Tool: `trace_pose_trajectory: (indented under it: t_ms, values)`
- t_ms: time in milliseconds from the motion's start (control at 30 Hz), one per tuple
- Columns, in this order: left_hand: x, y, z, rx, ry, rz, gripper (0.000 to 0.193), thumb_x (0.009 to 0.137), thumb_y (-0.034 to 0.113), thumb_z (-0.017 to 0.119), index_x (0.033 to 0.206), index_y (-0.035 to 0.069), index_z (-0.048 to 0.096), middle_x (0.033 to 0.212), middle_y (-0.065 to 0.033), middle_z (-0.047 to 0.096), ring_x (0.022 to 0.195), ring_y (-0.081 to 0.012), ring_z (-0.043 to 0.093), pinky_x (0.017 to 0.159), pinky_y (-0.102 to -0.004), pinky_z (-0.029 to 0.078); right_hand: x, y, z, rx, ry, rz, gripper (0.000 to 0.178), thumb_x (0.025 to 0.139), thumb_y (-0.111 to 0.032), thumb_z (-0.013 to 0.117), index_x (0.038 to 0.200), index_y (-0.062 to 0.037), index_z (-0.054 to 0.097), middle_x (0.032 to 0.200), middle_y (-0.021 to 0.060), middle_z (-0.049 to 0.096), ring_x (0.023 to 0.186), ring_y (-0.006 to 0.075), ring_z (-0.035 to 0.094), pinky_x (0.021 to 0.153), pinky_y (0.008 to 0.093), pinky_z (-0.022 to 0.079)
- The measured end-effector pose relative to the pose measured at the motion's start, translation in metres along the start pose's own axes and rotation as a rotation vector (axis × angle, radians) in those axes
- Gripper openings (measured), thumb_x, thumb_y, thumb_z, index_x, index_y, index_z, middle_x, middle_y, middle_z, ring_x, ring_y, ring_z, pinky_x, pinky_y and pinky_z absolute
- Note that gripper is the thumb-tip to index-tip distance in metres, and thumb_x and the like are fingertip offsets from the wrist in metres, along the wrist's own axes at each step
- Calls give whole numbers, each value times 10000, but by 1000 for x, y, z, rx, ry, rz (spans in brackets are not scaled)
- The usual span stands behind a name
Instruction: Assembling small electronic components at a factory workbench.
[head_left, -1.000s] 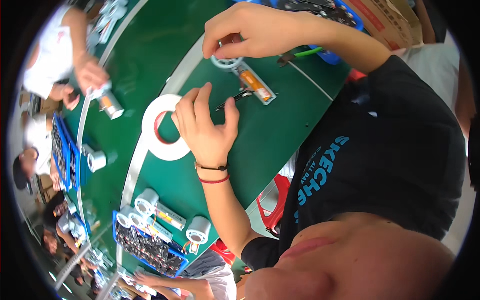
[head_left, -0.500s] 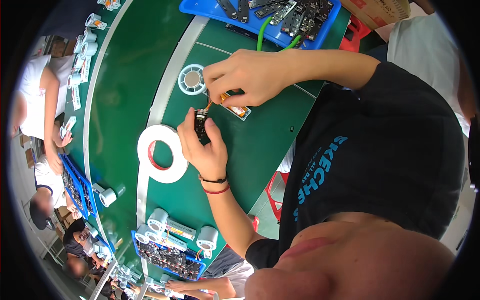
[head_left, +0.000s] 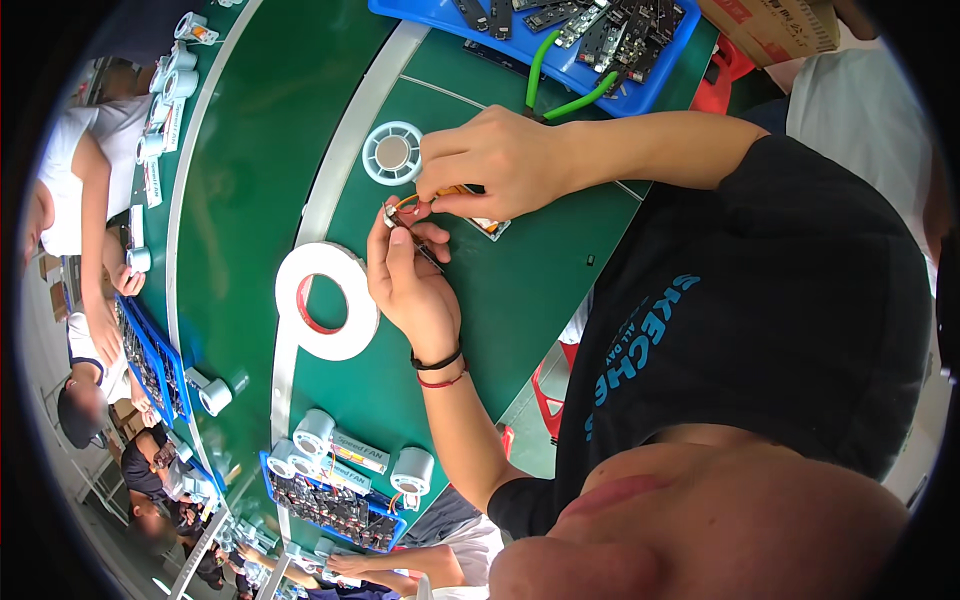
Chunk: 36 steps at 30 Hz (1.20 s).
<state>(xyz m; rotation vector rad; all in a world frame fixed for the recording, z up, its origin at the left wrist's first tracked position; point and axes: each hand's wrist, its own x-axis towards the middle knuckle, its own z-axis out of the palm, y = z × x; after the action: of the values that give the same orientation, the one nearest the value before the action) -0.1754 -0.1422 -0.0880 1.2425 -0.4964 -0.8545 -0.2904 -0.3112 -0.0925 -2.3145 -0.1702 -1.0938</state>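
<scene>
My left hand [head_left: 425, 305] holds a small narrow black circuit board [head_left: 430, 258] between thumb and fingers, tilted, with its far end raised. Thin orange and red wires [head_left: 408, 203] rise from that end. Beside it, the closed fingertips of my right hand [head_left: 510, 165] pinch the wires. A round white fan head with spokes [head_left: 392, 153] lies flat just beyond my right fingers. Partly hidden under my right hand is a flat piece with an orange part, its light end [head_left: 495, 230] showing.
A white tape roll [head_left: 358, 300] lies left of my left hand. Green-handled pliers [head_left: 585, 105] rest against a blue tray [head_left: 650, 100] of black boards. Fan units [head_left: 315, 432] stand on another blue tray [head_left: 402, 530]. Co-workers sit across the green table [head_left: 260, 180].
My left hand has turned and tipped the board, and its fingers have curled further round. Both hands stay close together, with the wires still pinched. The view has shifted slightly.
</scene>
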Motion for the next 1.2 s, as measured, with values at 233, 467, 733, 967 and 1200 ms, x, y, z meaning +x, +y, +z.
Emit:
trace_pose_trajectory:
  t_ms: [233,467,733,967,1200]
  values:
    - [-2,3,1,-37,-5,-41,385,1046,167,524,1340,-80,551,1107,-119,680,785,-130,597,624,-245,436,-2,-3,0,-97,-25,-44,110,834,-94,758,924,-102,696,873,7,590,609,177,602,486,305,460]
    - [-5,10,2,221,-25,93,351,1038,122,528,1340,-53,565,1140,-127,683,783,-114,599,622,-229,440,2,5,-2,-31,-28,148,106,848,-106,744,946,-120,706,893,-1,595,631,169,609,503,303,473]
    - [-4,5,3,365,15,212,330,1031,68,536,1337,-50,571,1166,-131,665,807,-118,604,657,-234,472,1,3,-6,0,-51,53,150,822,-93,765,956,-119,703,897,3,598,638,168,606,497,293,469]
    - [-2,-2,-5,330,-33,182,326,1031,64,543,1330,-61,580,1185,-113,625,835,-126,614,671,-242,483,1,-2,-2,31,-9,4,133,840,-121,775,949,-110,701,903,6,595,638,159,604,495,283,465]
    - [-4,0,6,437,1,240,335,1031,66,562,1339,-65,585,1116,-78,594,795,-114,596,633,-234,477,2,5,1,-14,75,-21,105,860,-138,764,924,-98,691,886,3,588,633,149,603,497,282,468]
